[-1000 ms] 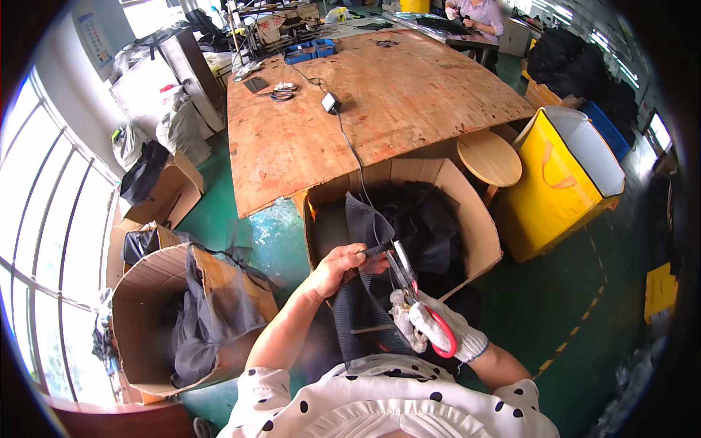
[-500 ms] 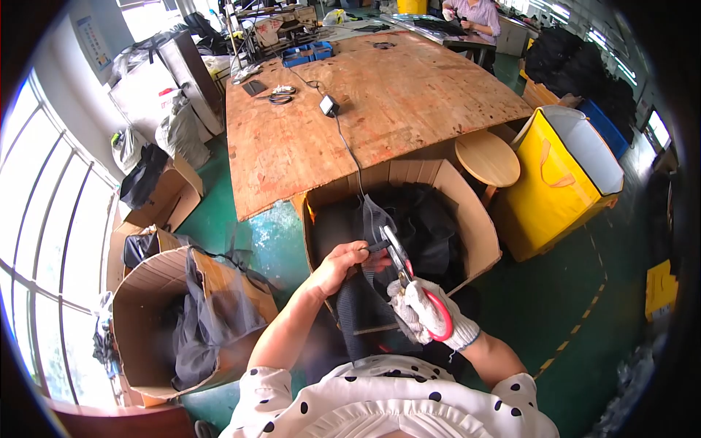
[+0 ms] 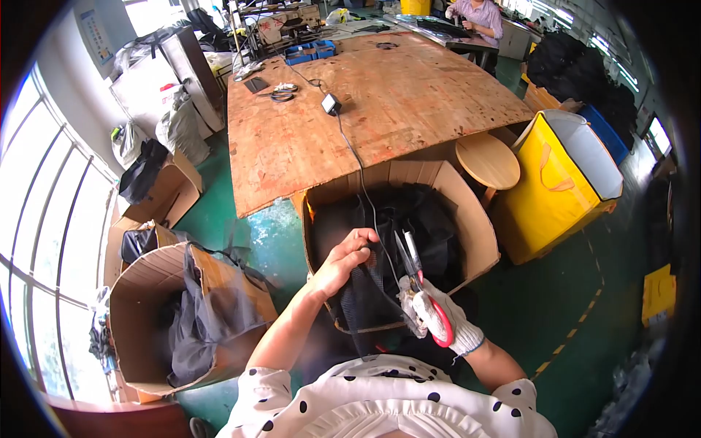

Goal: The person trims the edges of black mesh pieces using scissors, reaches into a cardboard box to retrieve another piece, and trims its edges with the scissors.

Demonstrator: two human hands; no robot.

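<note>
My bare left hand (image 3: 342, 264) pinches the edge of a piece of black mesh fabric (image 3: 358, 296), which hangs down toward my lap. My right hand (image 3: 445, 321), in a white knitted glove, is closed around red-handled scissors (image 3: 410, 259). Their blades point away from me and stand slightly apart, to the right of the left hand and not touching it. Below both hands is an open cardboard box (image 3: 471, 237) holding dark fabric (image 3: 431, 219). A thin black cord (image 3: 350, 150) runs off the table edge and down between my hands.
Ahead stands a wooden table (image 3: 409, 95) with a power adapter (image 3: 331, 104) and a blue tray (image 3: 310, 52). A round stool (image 3: 488, 159) and yellow bag (image 3: 566, 182) are at right. Another box (image 3: 146, 292) with mesh is at left. Another person (image 3: 478, 18) works behind the table.
The scissors have moved right and down, away from the fabric at my left hand, and their blades have parted. My left hand has shifted slightly up, and the dark strip it held out is no longer visible.
</note>
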